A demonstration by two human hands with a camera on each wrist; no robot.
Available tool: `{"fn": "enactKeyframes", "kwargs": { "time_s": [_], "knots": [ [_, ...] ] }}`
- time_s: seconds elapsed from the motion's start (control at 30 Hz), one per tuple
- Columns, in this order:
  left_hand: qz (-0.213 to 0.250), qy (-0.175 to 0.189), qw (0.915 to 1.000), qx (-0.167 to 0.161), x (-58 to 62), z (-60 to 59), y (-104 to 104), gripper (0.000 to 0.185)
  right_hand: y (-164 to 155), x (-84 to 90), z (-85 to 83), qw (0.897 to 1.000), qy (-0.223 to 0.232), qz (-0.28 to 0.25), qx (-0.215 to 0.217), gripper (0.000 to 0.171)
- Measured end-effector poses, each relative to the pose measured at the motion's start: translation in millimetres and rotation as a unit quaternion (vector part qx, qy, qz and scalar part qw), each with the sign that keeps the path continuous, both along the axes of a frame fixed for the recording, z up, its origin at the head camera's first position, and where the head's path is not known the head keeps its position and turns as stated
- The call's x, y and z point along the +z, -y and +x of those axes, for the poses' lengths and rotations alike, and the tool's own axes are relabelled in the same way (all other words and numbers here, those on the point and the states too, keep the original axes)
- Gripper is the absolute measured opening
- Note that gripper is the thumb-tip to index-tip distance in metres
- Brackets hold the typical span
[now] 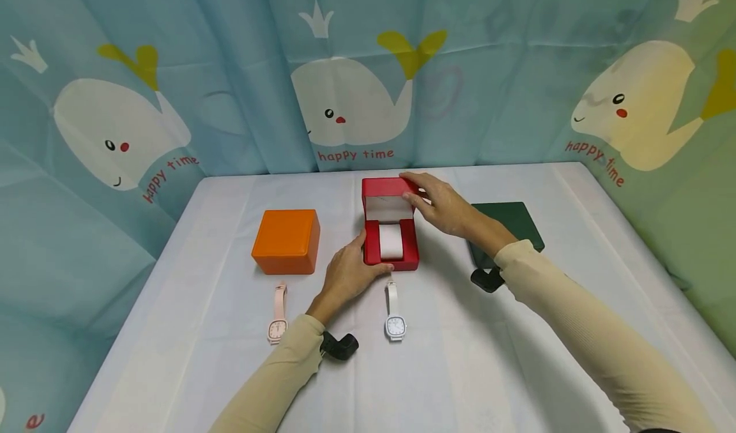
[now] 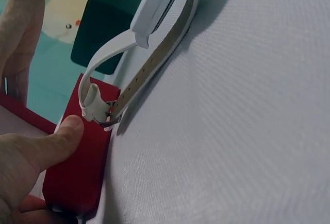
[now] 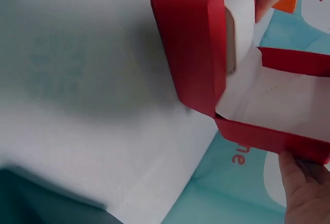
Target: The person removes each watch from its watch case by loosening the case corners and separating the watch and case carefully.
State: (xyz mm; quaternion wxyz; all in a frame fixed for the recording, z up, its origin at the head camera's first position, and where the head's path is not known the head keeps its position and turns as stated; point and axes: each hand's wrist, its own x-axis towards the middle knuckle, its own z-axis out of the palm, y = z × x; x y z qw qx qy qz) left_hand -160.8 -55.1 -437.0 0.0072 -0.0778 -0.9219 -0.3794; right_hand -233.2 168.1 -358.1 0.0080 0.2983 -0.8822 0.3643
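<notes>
A red watch box (image 1: 410,248) stands at the back middle of the table with its lid (image 1: 381,186) raised, showing a white cushion (image 1: 391,241) inside. My left hand (image 1: 347,271) grips the base at its front left, the thumb on the front face in the left wrist view. With the right hand (image 1: 441,205) I hold the lid at its right side, the thumb at its lower rim and fingers over the top. A white wristwatch (image 1: 395,326) lies just in front of the box. In the right wrist view the cushion (image 3: 244,13) sits in the base.
To the left stands a closed orange box (image 1: 284,243), with a pink wristwatch (image 1: 277,329) in front of it. A dark green box (image 1: 508,217) sits at the right, partly behind my right forearm. A blue-green whale-print curtain (image 1: 230,101) hangs behind the white-covered table (image 1: 172,356).
</notes>
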Motion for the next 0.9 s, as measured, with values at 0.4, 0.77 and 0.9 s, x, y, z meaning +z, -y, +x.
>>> {"fn": "enactKeyframes", "kwargs": {
  "time_s": [0.4,0.77,0.9],
  "knots": [
    [-0.003,0.009,0.9999,-0.005,2.9,-0.5,2.8,0.09,1.0,-10.2,10.9,0.998,-0.055,-0.007,0.004,0.052],
    [-0.007,0.017,0.9998,-0.002,3.4,-1.2,2.6,0.091,-2.1,-17.7,17.8,0.993,-0.118,0.018,-0.006,0.053],
    [-0.006,0.02,0.9998,-0.001,3.7,-1.3,2.3,0.091,-2.7,-19.1,18.2,0.991,-0.13,0.016,0.0,0.053]
  ]
}}
